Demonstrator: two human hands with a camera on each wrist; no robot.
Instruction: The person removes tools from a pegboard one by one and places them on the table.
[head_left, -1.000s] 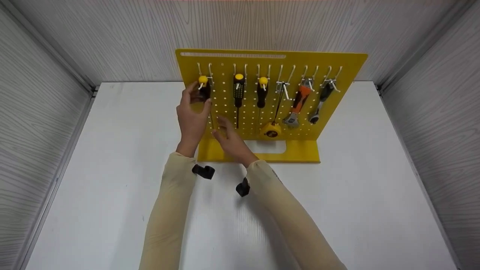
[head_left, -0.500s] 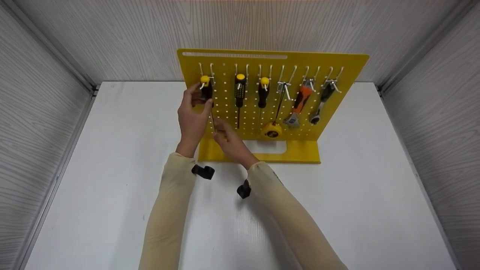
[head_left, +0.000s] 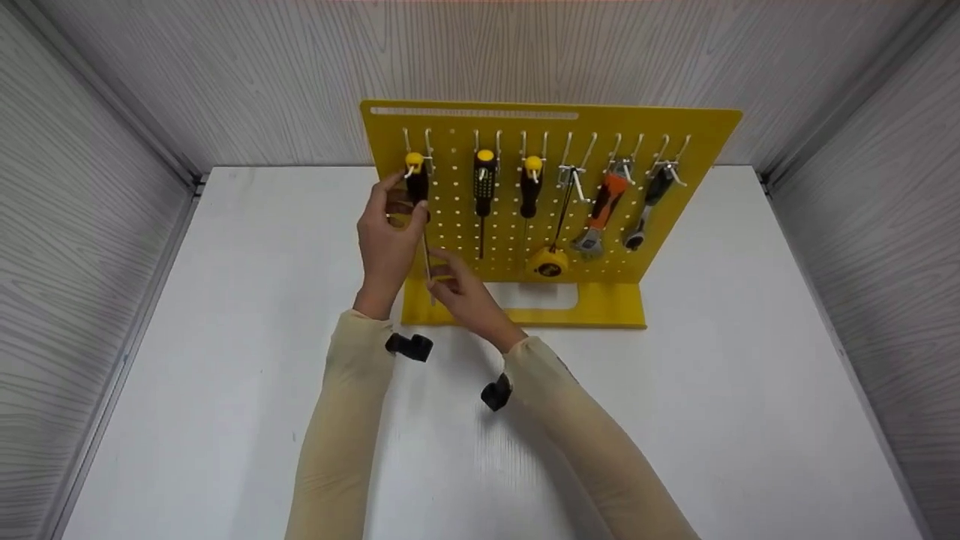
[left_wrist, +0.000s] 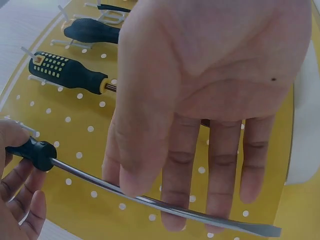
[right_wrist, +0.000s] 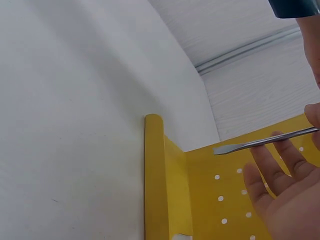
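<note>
A slotted screwdriver (head_left: pixel 418 183) with a black handle and yellow end is at the leftmost hook of the yellow pegboard (head_left: pixel 600 124). My left hand (head_left: pixel 388 238) grips its handle, thumb on the near side. Below, my right hand (head_left: pixel 466 298) pinches the steel shaft (left_wrist: pixel 186 212); in the left wrist view its thumb crosses in front and fingertips lie behind. The flat tip (right_wrist: pixel 224 149) sticks out past the right fingers in the right wrist view. To the right hang two more black-handled screwdrivers, one with yellow dots (head_left: pixel 484 180), the other plain (head_left: pixel 531 191).
Farther right on the board hang a tape measure (head_left: pixel 550 262), an orange-handled adjustable wrench (head_left: pixel 607 199) and a dark-handled ratchet-type wrench (head_left: pixel 649 202). The board's yellow base (head_left: pixel 611 306) stands on a white tabletop (head_left: pixel 750 375), with wood-grain panels (head_left: pixel 847 150) around.
My right hand, earlier beside the shaft with fingers apart, has closed on it and slid lower along it. The left hand keeps its grip on the handle.
</note>
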